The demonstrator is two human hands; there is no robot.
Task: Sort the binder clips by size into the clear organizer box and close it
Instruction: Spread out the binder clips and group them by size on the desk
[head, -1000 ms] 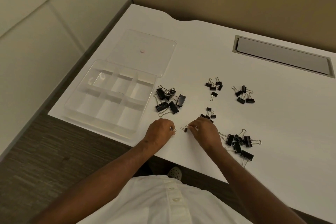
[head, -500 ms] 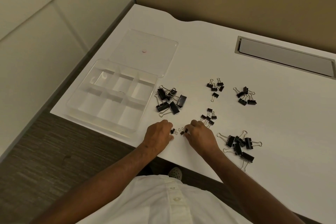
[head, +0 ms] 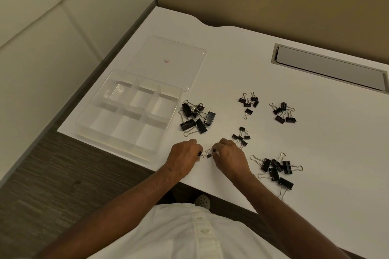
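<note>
Both hands are working tiny binder clips (head: 208, 155) at the desk's (head: 315, 153) six-o'clock edge, left hand (head: 183, 159) and right hand (head: 229, 156) each pinching one half-hidden clip, barely shifted from a second ago, the clear organizer box (head: 128, 111) lying open at nine o'clock.

Dim, warm, yellowish indoor light falls evenly from above, leaving only faint, soft shadows on the white laminate counter (head: 273, 149). No harsh glare shows. Focus is fairly sharp at centre; wide-angle distortion bends straight lines toward the edges.
</note>
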